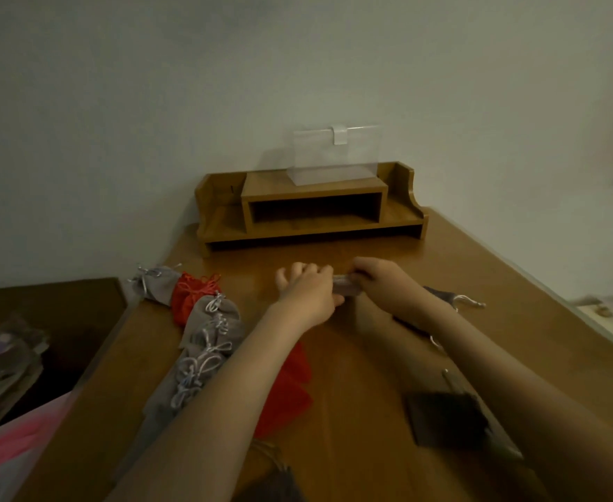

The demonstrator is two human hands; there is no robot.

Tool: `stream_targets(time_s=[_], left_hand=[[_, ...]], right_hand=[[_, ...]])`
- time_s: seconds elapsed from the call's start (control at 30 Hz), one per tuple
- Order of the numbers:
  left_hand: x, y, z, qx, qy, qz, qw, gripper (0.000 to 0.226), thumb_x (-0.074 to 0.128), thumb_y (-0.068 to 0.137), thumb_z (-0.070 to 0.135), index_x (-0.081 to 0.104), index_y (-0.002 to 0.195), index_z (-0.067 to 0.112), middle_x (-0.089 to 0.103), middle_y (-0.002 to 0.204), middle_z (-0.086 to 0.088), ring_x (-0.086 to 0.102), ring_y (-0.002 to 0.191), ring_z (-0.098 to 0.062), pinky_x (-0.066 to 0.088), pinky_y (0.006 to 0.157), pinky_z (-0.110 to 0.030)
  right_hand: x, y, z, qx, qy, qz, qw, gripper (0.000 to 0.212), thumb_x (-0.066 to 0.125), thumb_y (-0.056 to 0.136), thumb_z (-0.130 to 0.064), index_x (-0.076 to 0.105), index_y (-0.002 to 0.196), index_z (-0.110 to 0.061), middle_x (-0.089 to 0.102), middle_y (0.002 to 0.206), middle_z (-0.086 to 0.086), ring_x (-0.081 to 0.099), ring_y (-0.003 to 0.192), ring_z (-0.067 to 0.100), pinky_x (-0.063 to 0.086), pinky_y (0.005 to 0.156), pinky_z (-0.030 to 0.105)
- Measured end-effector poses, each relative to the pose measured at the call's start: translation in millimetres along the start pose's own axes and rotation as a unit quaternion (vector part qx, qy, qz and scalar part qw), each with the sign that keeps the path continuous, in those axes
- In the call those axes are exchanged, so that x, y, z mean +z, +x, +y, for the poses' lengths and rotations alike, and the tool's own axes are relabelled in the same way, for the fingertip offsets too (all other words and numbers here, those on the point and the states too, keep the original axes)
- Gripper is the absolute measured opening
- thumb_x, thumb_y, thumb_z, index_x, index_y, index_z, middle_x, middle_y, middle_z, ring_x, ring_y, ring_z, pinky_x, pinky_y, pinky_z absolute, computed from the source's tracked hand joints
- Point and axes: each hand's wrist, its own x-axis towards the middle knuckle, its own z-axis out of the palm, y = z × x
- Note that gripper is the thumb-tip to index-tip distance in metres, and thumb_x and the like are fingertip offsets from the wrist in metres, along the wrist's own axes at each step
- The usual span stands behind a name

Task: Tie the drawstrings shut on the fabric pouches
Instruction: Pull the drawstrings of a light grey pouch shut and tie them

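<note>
Right hand curled over the right end of a small grey pouch at mid-table; left hand pinching its left end, outer fingers spread; tied grey pouches and red pouches heaped by the left edge; dark pouch near right; wooden desk organiser at the far edge, clear stand on top; bare tabletop between organiser and hands.

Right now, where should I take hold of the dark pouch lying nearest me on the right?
Pinch the dark pouch at its far edge, where the cord seems to come out, descending from above: it lies flat on the desk, offering no side to hook. The left hand and right hand hold the grey pouch.
</note>
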Motion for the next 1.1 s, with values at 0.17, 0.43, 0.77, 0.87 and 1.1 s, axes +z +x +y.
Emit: stream_targets(time_s=[0.17, 0.43, 0.77, 0.87, 1.1], left_hand=[[-22, -47, -7, -0.022, -0.022, 0.074, 0.997, 0.019, 0.041, 0.100, 0.041, 0.051, 0.104, 0.026, 0.056, 0.095, 0.002, 0.047, 0.102, -0.021, 0.025, 0.082, -0.036], [-21, -114, -51, -0.036, -0.113, 0.158, 0.980, 0.047, 0.043, 0.096, 0.050, 0.058, 0.074, 0.012, 0.058, 0.071, -0.006, 0.054, 0.067, -0.018, 0.038, 0.060, -0.032], [13, -106, -74, -0.080, -0.258, 0.241, 0.932, 0.052, 0.040, 0.101, 0.035, 0.044, 0.052, 0.018, 0.044, 0.055, 0.000, 0.045, 0.057, -0.012, 0.030, 0.053, -0.026], [12, -106, -78, -0.091, -0.244, 0.246, 0.933, 0.051, 0.038, 0.101, 0.037, 0.046, 0.056, 0.015, 0.045, 0.058, 0.000, 0.044, 0.056, -0.010, 0.029, 0.049, -0.023], [8, -103, -80, -0.138, -0.658, 0.162, 0.722, 0.054, 0.044, 0.097, 0.044, 0.046, 0.048, 0.023, 0.038, 0.052, 0.004, 0.034, 0.053, -0.012, 0.030, 0.059, -0.028]], right_hand=[[-14, -47, -35, -0.011, 0.186, -0.001, 0.982, 0.019, 0.043, 0.100, -0.019, 0.061, 0.097, -0.024, 0.057, 0.089, -0.008, 0.052, 0.079, 0.008, 0.039, 0.068, 0.018], [10, -71, -75, -0.012, 0.282, -0.053, 0.958, 0.024, 0.039, 0.102, -0.025, 0.062, 0.104, -0.020, 0.054, 0.084, -0.003, 0.046, 0.070, 0.010, 0.039, 0.065, 0.020], [46, -63, -65, 0.102, 0.207, -0.174, 0.957, 0.022, 0.049, 0.099, -0.030, 0.062, 0.084, -0.020, 0.054, 0.075, -0.003, 0.047, 0.069, 0.010, 0.038, 0.067, 0.023], [46, -62, -59, 0.114, 0.170, -0.136, 0.969, 0.027, 0.050, 0.098, -0.029, 0.061, 0.076, -0.020, 0.055, 0.069, -0.004, 0.048, 0.064, 0.010, 0.037, 0.063, 0.023], [44, -61, -49, 0.140, 0.126, -0.040, 0.981, 0.030, 0.040, 0.101, -0.013, 0.058, 0.078, -0.015, 0.057, 0.078, 0.003, 0.050, 0.074, 0.019, 0.038, 0.062, 0.024]])
